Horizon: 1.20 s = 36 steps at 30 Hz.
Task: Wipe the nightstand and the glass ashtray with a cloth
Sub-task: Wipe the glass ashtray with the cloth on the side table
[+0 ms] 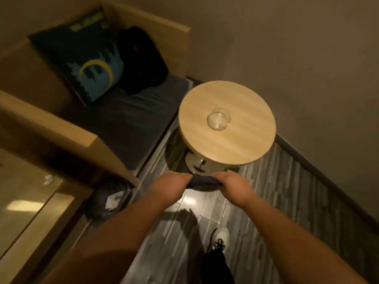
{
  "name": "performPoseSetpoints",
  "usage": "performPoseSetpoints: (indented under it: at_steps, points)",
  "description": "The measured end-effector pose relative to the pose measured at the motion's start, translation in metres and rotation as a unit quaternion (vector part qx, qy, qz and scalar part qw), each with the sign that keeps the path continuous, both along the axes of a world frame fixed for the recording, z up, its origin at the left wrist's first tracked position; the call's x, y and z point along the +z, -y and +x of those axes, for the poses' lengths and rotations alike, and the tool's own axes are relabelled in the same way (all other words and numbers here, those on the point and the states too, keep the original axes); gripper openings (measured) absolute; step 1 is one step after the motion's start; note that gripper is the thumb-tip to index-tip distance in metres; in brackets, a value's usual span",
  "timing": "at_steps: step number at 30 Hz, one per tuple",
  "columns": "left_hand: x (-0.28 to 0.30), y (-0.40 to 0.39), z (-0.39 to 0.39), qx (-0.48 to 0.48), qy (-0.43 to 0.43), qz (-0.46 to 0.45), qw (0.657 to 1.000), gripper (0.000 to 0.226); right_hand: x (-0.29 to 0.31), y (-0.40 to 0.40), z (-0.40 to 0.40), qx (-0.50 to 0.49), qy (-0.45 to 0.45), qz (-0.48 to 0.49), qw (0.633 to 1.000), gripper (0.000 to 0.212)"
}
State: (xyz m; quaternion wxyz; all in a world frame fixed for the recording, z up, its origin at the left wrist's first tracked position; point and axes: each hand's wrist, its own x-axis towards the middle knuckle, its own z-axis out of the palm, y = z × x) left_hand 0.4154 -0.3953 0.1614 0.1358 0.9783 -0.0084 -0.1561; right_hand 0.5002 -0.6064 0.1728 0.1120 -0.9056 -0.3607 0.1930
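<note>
The nightstand [242,140] is a small round table with a light wooden top, standing against the wall. A clear glass ashtray [218,119] sits near the middle of its top. In front of the table, above the floor, I stretch a dark cloth [203,181] between both hands. My left hand [174,182] grips its left end and my right hand [233,184] grips its right end. Both hands are short of the table's near edge and touch neither the top nor the ashtray.
A wooden bench with a dark seat cushion [139,119] stands left of the table, holding a printed pillow [86,64] and a black bag [141,58]. A dark bag [108,199] lies on the grey plank floor. My white shoe [220,238] shows below.
</note>
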Motion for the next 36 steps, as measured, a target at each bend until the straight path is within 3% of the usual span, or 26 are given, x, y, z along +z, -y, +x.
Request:
performPoseSetpoints:
  at_steps: [9, 14, 17, 20, 27, 31, 34, 36]
  points:
    - [-0.039, 0.075, 0.196, -0.082, 0.111, -0.006, 0.99, 0.022, -0.036, 0.091, 0.182, -0.024, 0.016, 0.028, 0.999, 0.026]
    - [-0.082, 0.084, 0.265, -0.118, 0.186, -0.027, 0.975, 0.038, -0.078, 0.108, 0.25, -0.075, 0.089, 0.052, 0.992, 0.041]
    - [-0.111, 0.082, 0.269, -0.149, 0.176, -0.013, 0.973, 0.041, -0.106, 0.111, 0.25, -0.05, 0.106, 0.022, 0.993, 0.047]
    - [-0.132, 0.082, 0.247, -0.208, 0.162, 0.004, 0.965, 0.031, -0.131, 0.112, 0.22, -0.002, 0.055, -0.064, 0.996, 0.052]
    - [-0.142, 0.065, 0.237, -0.237, 0.161, -0.032, 0.958, 0.043, -0.14, 0.085, 0.199, 0.033, 0.099, -0.053, 0.993, 0.08]
    - [-0.144, 0.06, 0.237, -0.227, 0.177, -0.05, 0.956, 0.038, -0.144, 0.055, 0.204, 0.054, 0.04, -0.04, 0.997, 0.071]
    - [-0.146, 0.049, 0.235, -0.223, 0.208, -0.038, 0.952, 0.039, -0.145, 0.052, 0.206, 0.047, 0.104, -0.042, 0.992, 0.053]
    - [-0.141, 0.039, 0.244, -0.152, 0.213, -0.055, 0.964, 0.034, -0.147, 0.053, 0.207, 0.045, 0.136, -0.028, 0.989, 0.044]
